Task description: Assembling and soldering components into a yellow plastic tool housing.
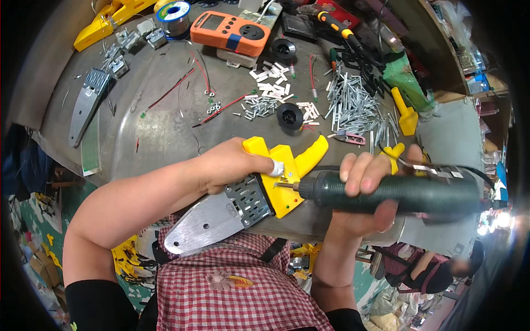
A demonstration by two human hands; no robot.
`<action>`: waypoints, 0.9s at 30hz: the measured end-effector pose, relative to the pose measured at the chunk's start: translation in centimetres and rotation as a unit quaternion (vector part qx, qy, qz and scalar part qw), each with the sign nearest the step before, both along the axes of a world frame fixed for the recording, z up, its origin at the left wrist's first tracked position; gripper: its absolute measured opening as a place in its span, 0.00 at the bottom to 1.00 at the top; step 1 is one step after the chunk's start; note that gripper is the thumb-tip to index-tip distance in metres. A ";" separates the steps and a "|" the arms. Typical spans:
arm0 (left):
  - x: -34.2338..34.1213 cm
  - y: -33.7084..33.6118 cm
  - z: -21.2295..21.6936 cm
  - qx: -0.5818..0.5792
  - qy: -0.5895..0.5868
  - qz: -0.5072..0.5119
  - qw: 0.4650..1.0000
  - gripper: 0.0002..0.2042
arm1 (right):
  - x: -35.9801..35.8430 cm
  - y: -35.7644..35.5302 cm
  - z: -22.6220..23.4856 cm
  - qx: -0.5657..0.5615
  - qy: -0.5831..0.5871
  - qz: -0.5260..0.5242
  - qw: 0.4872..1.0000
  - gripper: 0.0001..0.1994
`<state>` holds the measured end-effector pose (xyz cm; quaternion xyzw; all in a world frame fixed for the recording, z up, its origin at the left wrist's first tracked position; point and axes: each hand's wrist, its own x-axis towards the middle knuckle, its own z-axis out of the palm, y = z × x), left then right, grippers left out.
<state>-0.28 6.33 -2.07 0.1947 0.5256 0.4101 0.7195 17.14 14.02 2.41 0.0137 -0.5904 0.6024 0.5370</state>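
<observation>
My left hand (pixel 229 163) is closed around a yellow-handled tool (pixel 287 202) with a flat, pointed metal plate (pixel 205 223) and a perforated metal section. White wrapping covers the thumb that presses on the yellow housing. A dark green electric screwdriver (pixel 408 193) lies sideways in my right hand (pixel 365 175), fingers wrapped over its barrel. Its bit points left and meets the yellow housing near a screw hole; whether a screw sits under the tip is too small to tell. Red and green dots show lower on the housing. The metal plate points toward my checked apron.
Loose screws (pixel 353 107) are heaped at the right. White sleeves (pixel 271 83), black spools (pixel 289 115) and red wires (pixel 170 88) lie mid-table. An orange meter (pixel 231 33) and solder spool (pixel 173 16) stand behind. Another metal plate (pixel 88 105) lies left. Another person (pixel 425 267) sits at lower right.
</observation>
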 end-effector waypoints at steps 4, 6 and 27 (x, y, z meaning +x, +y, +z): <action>-0.4 -0.7 1.0 0.065 0.093 -0.055 0.992 0.21 | 5.7 2.1 -0.6 -0.317 0.147 -0.053 0.935 0.27; -0.6 -1.2 4.9 0.072 0.170 -0.101 0.978 0.21 | 13.0 5.7 -1.2 -0.408 0.109 -0.099 0.901 0.24; 4.1 -4.0 3.0 0.477 0.633 -0.167 0.586 0.27 | 13.8 3.5 -0.9 0.319 -0.615 -0.494 0.525 0.22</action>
